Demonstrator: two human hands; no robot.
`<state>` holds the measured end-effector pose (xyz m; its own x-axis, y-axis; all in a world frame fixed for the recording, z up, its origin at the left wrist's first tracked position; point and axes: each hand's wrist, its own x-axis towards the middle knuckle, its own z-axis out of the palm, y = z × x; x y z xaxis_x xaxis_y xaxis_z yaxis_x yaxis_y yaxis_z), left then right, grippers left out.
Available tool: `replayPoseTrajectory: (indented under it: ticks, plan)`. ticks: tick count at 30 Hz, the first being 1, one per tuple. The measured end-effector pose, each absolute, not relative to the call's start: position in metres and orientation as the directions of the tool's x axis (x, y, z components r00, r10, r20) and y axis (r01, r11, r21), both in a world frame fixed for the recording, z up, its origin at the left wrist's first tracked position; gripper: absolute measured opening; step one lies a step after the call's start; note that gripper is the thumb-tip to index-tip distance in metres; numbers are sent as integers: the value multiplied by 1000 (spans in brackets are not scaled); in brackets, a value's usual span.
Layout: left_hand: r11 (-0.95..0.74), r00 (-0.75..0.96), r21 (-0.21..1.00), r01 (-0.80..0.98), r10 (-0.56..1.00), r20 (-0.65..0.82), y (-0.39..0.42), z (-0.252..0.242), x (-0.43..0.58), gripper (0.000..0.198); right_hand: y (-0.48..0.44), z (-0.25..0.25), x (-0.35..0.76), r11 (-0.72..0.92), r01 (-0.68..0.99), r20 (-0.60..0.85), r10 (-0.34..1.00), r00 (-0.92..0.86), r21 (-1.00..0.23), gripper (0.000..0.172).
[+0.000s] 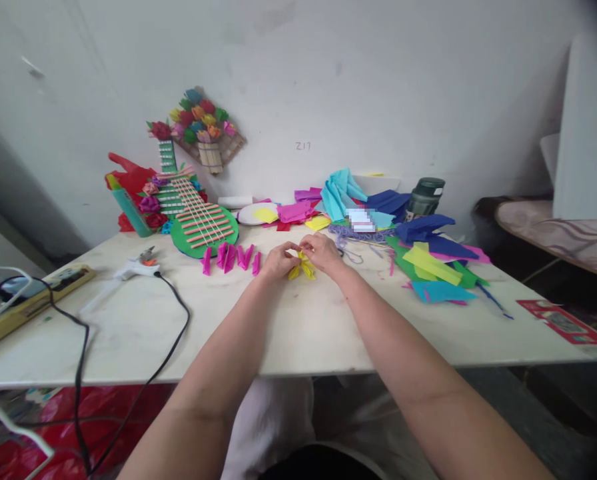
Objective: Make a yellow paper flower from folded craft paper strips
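Both hands meet over the middle of the white table (298, 333). My left hand (278, 260) and my right hand (323, 252) pinch a small folded yellow paper piece (302, 268) between their fingertips, just above the tabletop. Several folded pink paper pieces (231, 257) lie in a row to the left of my left hand. A heap of coloured paper sheets (428, 257), blue, green, yellow and pink, spreads to the right of my right hand.
A glue gun (137, 268) with a black cable (171, 333) lies at the left, beside a power strip (33, 300). A paper guitar (193, 213) and a paper flower bouquet (203, 127) stand against the wall. A dark green flask (425, 195) stands behind the paper heap.
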<state>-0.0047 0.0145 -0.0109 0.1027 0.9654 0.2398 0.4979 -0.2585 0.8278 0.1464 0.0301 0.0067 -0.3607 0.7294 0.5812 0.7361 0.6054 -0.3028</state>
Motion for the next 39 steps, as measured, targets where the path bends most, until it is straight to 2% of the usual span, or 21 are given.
replayPoseTrajectory:
  ticks: [11,16,21,25,28,32,36,39]
  plan:
    - [-214,71,732,647,973,221,13,-7,-5,30,26,10,143,613,772,610,679,-408,-167,17]
    - [-221,49,716,663,966,253,10,-7,-3,31,25,9,143,652,737,609,661,-437,-179,20]
    - [-235,46,730,642,962,270,14,-11,-5,27,31,7,144,704,645,649,645,-404,-298,21]
    - [-235,50,812,535,968,247,20,-17,-5,26,38,6,150,586,650,651,737,-180,-484,21]
    - [-257,71,835,487,964,255,21,-21,-5,27,41,7,156,418,673,508,858,-73,-610,22]
    - [-313,122,804,506,948,293,19,-20,-5,25,43,6,159,290,652,267,954,-138,-700,22]
    - [-359,175,786,504,933,314,15,-15,-4,25,42,4,158,214,473,138,972,-190,-855,17]
    - [-373,205,803,465,928,312,11,-12,-3,26,38,6,158,166,350,90,970,-224,-922,8]
